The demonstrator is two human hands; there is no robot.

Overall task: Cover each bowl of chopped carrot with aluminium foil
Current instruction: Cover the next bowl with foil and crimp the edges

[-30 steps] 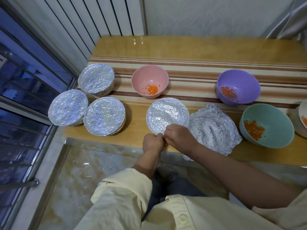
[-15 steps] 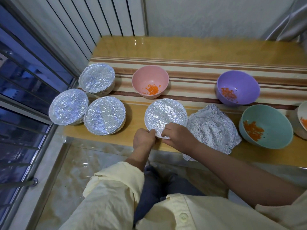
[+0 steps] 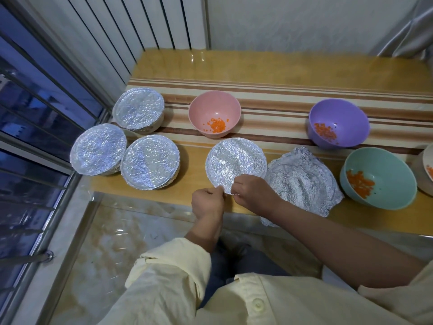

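A foil-covered bowl (image 3: 236, 163) sits near the table's front edge. My left hand (image 3: 207, 204) and my right hand (image 3: 253, 193) pinch the foil at its near rim. Just right of it lies a crumpled pile of foil sheets (image 3: 302, 181). Three more foil-covered bowls stand at the left: one at the back (image 3: 138, 109), one far left (image 3: 98, 148), one beside it (image 3: 150, 161). Uncovered bowls with chopped carrot are the pink bowl (image 3: 214, 113), the purple bowl (image 3: 338, 123) and the teal bowl (image 3: 378, 177).
A pale bowl (image 3: 427, 171) with carrot is cut off at the right edge. The wooden table (image 3: 269, 64) with a striped runner meets a white wall behind. A barred window (image 3: 35, 127) runs along the left, tiled floor below.
The bowl under my hands has slid slightly left along the front edge. Both hands have worked along its near rim, still pinching the foil.
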